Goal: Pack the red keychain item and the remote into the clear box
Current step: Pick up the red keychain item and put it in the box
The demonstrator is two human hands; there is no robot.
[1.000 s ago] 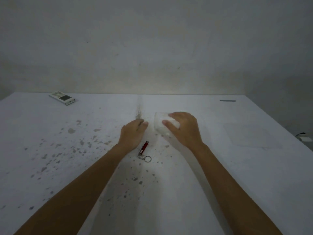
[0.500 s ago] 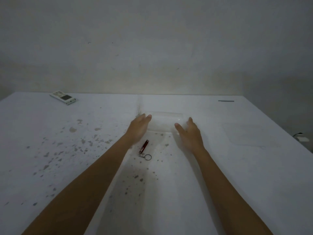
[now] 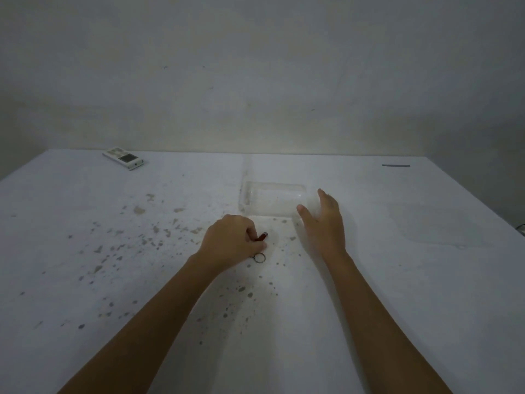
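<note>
The clear box (image 3: 271, 201) stands open side up on the white table, just beyond my hands. My right hand (image 3: 324, 220) rests against its right end, fingers spread. My left hand (image 3: 233, 241) is curled over the red keychain item (image 3: 262, 237), fingers pinching its body; only its red tip and the metal ring (image 3: 259, 257) show, and it still lies on the table. The white remote (image 3: 123, 158) lies far off at the back left corner.
A clear flat lid (image 3: 439, 227) lies on the table to the right. A thin dark strip (image 3: 395, 165) sits near the back right edge. The table (image 3: 85, 280) is speckled with dark stains at left and centre. A grey wall closes the back.
My left hand left the box's left end and came back toward me onto the red keychain item. My right hand stayed at the box's right end.
</note>
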